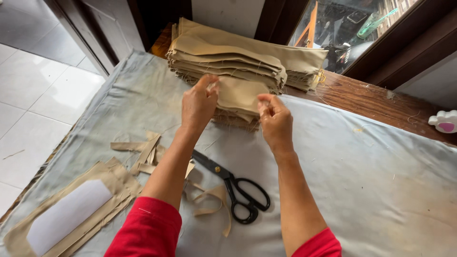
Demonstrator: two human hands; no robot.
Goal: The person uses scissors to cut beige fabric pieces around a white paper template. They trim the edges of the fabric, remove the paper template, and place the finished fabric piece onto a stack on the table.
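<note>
On the cloth-covered surface, your left hand and right hand each pinch the top tan fabric piece in a closed grip; black scissors lie nearby.

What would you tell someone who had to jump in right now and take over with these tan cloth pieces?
Left hand: fingers pinch the near edge of the top tan cloth piece.
Right hand: pinches the same piece's other corner.
That piece lies on a small pile in front of the tall stack of cut pieces.
Black scissors lie untouched on the grey table cover, between the forearms.
Done: trimmed strips and a finished pile with a white paper pattern lie at the left.
Left: the tall stack.
</note>
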